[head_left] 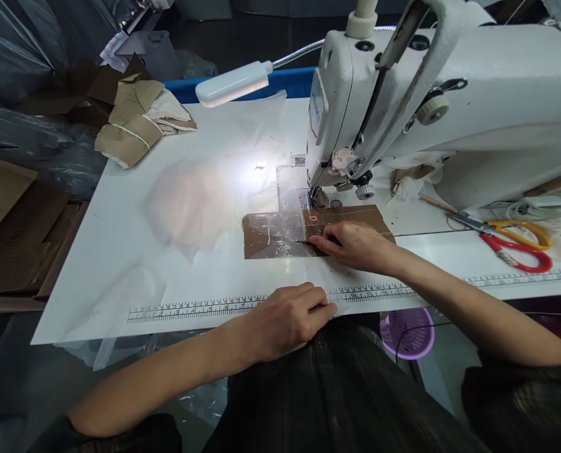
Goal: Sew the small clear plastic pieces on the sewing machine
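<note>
A flat brown card piece [271, 236] wrapped in clear plastic film lies on the white table, just in front of the needle of a white sewing machine [431, 107]. My right hand [356, 245] rests on the card's right part, fingers pressed down flat on it. At the table's near edge my left hand [285, 321] is curled, pinching the edge of the clear plastic sheet [318, 277] beside the printed ruler [205, 308].
Red and yellow handled scissors [511, 242] lie to the right. A lit gooseneck lamp [233, 83] hangs over the table. A bundle of brown paper pieces [134, 123] sits at the far left corner. Cardboard [11, 233] lies left of the table; a purple basket [407, 330] sits below.
</note>
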{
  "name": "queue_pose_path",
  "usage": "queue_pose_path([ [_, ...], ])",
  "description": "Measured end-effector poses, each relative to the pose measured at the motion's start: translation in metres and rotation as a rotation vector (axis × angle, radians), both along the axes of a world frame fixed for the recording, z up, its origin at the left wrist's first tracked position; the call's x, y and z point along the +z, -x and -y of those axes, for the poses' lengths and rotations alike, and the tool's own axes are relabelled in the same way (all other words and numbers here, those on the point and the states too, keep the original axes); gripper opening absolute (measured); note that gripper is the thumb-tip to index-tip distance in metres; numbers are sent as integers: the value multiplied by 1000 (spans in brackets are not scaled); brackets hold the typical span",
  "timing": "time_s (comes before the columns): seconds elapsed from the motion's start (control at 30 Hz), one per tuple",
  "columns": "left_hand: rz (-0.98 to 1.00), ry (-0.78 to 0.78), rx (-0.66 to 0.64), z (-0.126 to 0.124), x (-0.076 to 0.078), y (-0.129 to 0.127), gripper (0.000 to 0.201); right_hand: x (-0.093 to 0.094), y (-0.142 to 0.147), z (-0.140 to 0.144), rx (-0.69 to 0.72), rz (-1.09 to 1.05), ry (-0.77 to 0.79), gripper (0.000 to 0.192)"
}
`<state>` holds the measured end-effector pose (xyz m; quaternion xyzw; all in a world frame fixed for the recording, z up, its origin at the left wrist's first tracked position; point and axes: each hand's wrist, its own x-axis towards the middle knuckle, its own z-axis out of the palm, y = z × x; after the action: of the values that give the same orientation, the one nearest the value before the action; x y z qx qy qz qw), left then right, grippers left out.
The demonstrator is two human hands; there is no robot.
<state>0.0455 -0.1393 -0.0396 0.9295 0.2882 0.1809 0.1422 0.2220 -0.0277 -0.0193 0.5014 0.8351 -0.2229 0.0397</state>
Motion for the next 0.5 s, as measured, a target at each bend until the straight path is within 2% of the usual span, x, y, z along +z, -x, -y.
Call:
queue_pose_path([
  [0.17, 4, 12, 1, 1, -4, 0, 21, -4, -2, 6, -46, -24, -14, 44],
  [0.33, 28, 43, -5, -7, 10, 15, 22, -2, -41, 10, -30, -80, 0, 47],
  [0.4, 76, 26, 52, -22, 19, 27, 25, -3, -59, 10, -38, -38, -111, 46],
  [0.5, 105, -20, 213, -61, 30, 44, 25, -7, -74, 10, -71, 25, -434, 42],
])
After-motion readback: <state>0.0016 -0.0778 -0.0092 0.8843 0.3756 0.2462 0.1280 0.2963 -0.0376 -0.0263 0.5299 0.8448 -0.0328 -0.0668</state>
